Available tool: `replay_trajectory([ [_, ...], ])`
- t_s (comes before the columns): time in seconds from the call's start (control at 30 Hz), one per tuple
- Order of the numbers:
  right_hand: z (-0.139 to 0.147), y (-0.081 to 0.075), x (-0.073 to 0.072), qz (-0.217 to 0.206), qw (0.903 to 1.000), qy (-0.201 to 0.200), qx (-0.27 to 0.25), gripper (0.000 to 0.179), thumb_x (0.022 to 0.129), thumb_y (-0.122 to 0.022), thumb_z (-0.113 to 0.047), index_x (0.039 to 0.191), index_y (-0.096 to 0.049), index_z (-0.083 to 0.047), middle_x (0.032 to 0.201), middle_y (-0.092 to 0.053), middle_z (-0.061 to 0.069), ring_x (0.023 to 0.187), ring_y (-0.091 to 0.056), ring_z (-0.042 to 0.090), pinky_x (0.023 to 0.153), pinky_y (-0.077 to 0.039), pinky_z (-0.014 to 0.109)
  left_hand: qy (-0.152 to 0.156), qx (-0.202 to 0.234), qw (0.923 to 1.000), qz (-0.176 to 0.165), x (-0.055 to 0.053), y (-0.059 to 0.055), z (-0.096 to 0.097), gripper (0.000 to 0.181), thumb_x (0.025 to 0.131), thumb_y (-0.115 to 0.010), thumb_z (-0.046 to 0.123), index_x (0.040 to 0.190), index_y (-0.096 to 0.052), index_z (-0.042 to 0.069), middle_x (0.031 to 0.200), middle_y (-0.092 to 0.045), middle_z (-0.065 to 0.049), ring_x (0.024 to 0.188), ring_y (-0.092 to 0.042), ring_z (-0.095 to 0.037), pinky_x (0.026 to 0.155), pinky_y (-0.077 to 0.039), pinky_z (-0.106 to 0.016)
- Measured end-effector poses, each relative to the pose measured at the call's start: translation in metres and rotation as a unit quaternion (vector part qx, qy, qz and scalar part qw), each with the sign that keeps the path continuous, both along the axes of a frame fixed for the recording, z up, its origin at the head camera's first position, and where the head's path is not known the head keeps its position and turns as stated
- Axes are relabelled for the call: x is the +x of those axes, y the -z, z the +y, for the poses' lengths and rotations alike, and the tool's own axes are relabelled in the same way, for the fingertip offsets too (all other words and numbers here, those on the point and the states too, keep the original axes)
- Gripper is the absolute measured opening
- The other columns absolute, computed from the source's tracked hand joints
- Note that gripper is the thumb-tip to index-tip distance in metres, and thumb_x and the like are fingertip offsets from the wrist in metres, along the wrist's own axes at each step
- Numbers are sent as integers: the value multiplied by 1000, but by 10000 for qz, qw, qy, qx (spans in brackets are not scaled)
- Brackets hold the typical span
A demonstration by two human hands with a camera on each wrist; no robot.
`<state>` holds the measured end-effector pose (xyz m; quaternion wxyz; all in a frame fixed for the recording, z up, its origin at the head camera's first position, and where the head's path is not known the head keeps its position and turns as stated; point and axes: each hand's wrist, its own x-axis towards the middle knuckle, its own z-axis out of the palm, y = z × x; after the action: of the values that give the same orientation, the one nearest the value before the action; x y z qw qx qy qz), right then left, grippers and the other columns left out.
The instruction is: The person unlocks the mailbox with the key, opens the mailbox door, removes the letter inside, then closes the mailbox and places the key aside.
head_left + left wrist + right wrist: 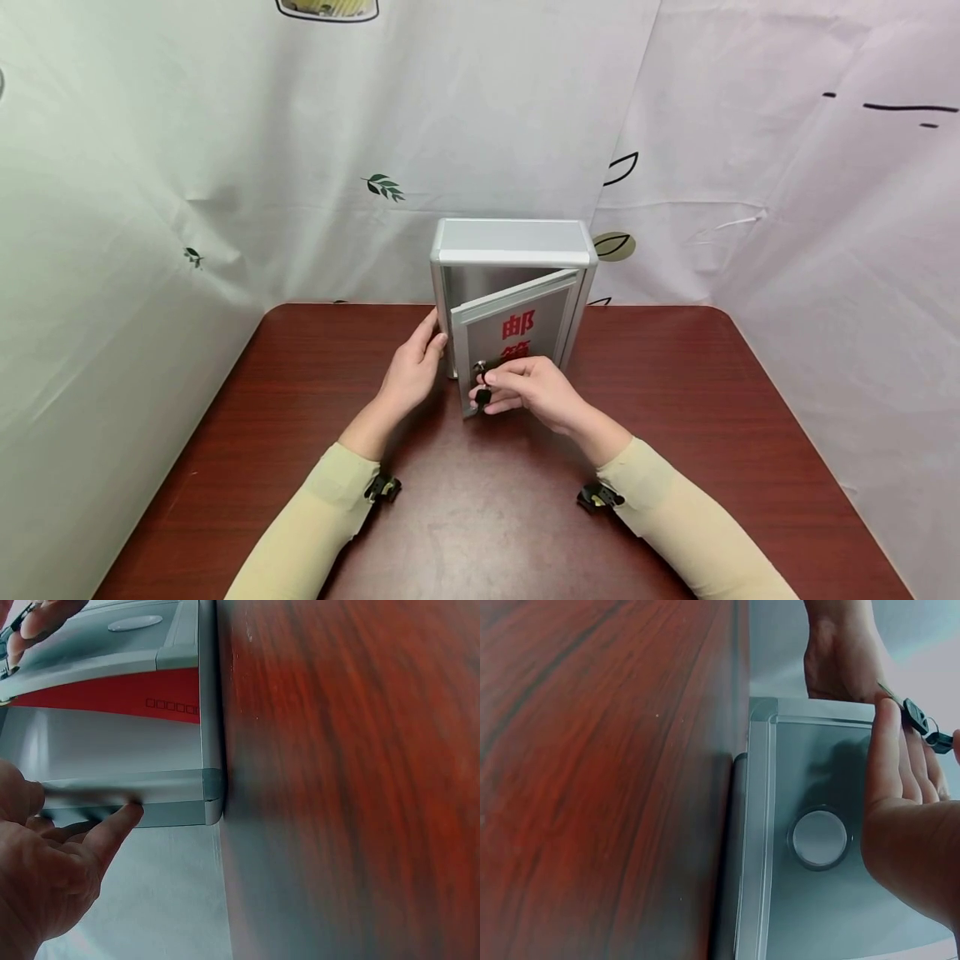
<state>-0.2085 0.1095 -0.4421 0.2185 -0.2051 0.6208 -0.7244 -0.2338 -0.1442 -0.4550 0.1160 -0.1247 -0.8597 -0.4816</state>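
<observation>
Though ajar — mailbox upright, viewer-facing

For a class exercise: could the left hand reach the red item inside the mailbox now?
Probably yes: the door stands ajar, leaving a gap between the left hand and the red item.

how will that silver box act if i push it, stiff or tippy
The silver box could tip if pushed high up, as it stands upright and looks shallow for its height. It should feel stiff, given its straight framed edges. Its door would likely swing, being ajar.
</observation>
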Motion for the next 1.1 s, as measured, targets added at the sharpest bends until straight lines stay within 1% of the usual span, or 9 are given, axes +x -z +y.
replay_trajectory([
  [0.17, 3, -1, 3, -41, 10000, -53, -7, 35, 106, -71, -8, 121, -71, 23, 111, -81, 25, 95, -83, 23, 89, -67, 49, 25, 31, 10000, -7, 1, -1, 0, 56, 120, -54, 25, 174, -42, 18, 162, -60, -15, 122, -71, -37, 114, -50, -58],
  [0.33, 7, -2, 6, -15, 10000, -27, 46, 36, 104, -71, -7, 120, -71, 25, 108, -82, 16, 90, -82, 22, 87, -68, 49, 58, 46, 10000, -29, 1, 0, 0, 56, 120, -54, 25, 174, -41, 18, 160, -61, -16, 118, -72, -37, 112, -51, -59],
  [0.4, 9, -2, 6, -14, 10000, -57, 78, 36, 104, -71, -8, 120, -72, 24, 108, -82, 16, 90, -82, 22, 86, -68, 49, 69, 50, 10000, -20, 1, 0, -1, 56, 120, -54, 24, 174, -41, 17, 160, -61, -16, 118, -73, -37, 112, -51, -59],
  [0.47, 11, -1, 6, -24, 9999, -140, 92, 35, 106, -71, -8, 120, -72, 23, 109, -82, 19, 91, -82, 23, 87, -68, 49, 75, 70, 9999, -16, 1, 0, -1, 56, 120, -54, 24, 174, -42, 17, 160, -61, -16, 117, -73, -37, 112, -52, -58],
  [0.57, 14, 0, 6, -9, 9994, -333, 43, 34, 107, -69, -9, 120, -71, 23, 110, -81, 27, 97, -83, 26, 88, -67, 49, 62, 72, 10000, -4, 1, 0, -1, 56, 120, -54, 24, 174, -42, 17, 161, -60, -16, 118, -73, -37, 112, -51, -57],
  [0.63, 16, -1, 7, 8, 9991, -413, 16, 35, 107, -69, -9, 120, -71, 23, 112, -80, 29, 98, -83, 26, 89, -67, 49, 60, 79, 10000, -1, 1, -1, 0, 56, 120, -54, 24, 174, -42, 17, 161, -60, -16, 119, -73, -37, 113, -51, -57],
  [0.9, 25, 0, 9, 98, 9984, -543, 115, 32, 107, -70, -8, 118, -73, 22, 111, -80, 27, 97, -83, 28, 89, -67, 53, 31, 24, 10000, 7, 1, -1, 0, 56, 119, -55, 24, 174, -42, 16, 161, -60, -17, 118, -73, -38, 113, -51, -58],
  [1.0, 28, -1, 10, 145, 9978, -628, 129, 34, 107, -69, -8, 120, -72, 24, 113, -80, 28, 97, -83, 29, 89, -67, 54, 21, 16, 10000, -1, 1, -1, 0, 56, 120, -55, 24, 174, -43, 17, 160, -61, -17, 116, -73, -38, 113, -51, -58],
  [1.1, 31, -2, 12, 161, 9972, -717, 138, 36, 107, -69, -8, 121, -70, 25, 115, -78, 32, 99, -83, 30, 89, -66, 53, 21, 12, 10000, -15, 0, 0, 0, 56, 119, -55, 24, 174, -42, 16, 163, -58, -16, 119, -73, -39, 116, -49, -58],
])
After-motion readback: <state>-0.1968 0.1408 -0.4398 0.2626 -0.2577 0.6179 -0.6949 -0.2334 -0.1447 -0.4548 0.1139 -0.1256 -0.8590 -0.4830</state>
